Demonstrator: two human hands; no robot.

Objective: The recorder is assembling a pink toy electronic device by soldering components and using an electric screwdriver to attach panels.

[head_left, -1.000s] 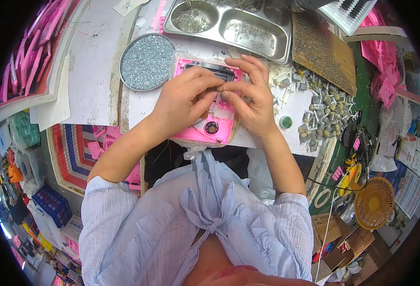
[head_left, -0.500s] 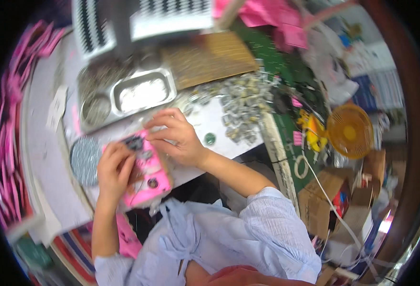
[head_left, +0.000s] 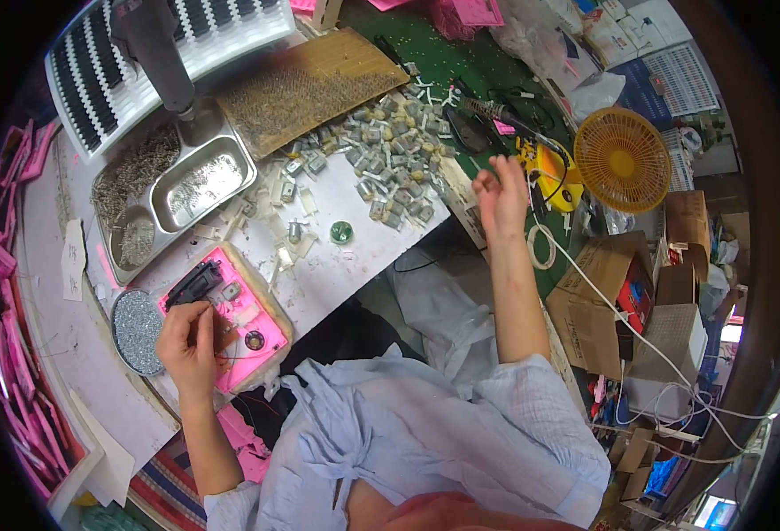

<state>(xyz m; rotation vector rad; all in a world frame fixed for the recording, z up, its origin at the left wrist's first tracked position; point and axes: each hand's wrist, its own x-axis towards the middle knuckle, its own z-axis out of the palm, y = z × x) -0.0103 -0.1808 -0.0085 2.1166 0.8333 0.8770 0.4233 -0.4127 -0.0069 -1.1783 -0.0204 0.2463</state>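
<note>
A pink plastic casing (head_left: pixel 262 350) lies on a pale padded block at the table's front edge. It carries a black part (head_left: pixel 197 283), a small metal motor (head_left: pixel 231 291) and a dark round piece (head_left: pixel 254 340). My left hand (head_left: pixel 188 343) rests on its left side, thumb and fingertips pinched together over a small brownish part; what they grip is hidden. Away to the right, my right hand (head_left: pixel 503 202) is raised past the table's edge with its fingers apart, nothing visible in it. It is nearest to a yellow stand (head_left: pixel 556 181) with a coiled metal holder (head_left: pixel 486 108).
Several loose motors (head_left: pixel 390 159) are heaped beside a brown board (head_left: pixel 306 88). A steel compartment tray (head_left: pixel 247 164) and a round dish of small metal pieces (head_left: pixel 136 332) stand left. A lamp (head_left: pixel 164 62) overhangs them. An orange basket (head_left: pixel 622 159) and cardboard boxes (head_left: pixel 589 305) are right.
My right hand has left the pink casing and moved far right, beside the yellow stand. My left hand stays at the casing. The whole view has shifted.
</note>
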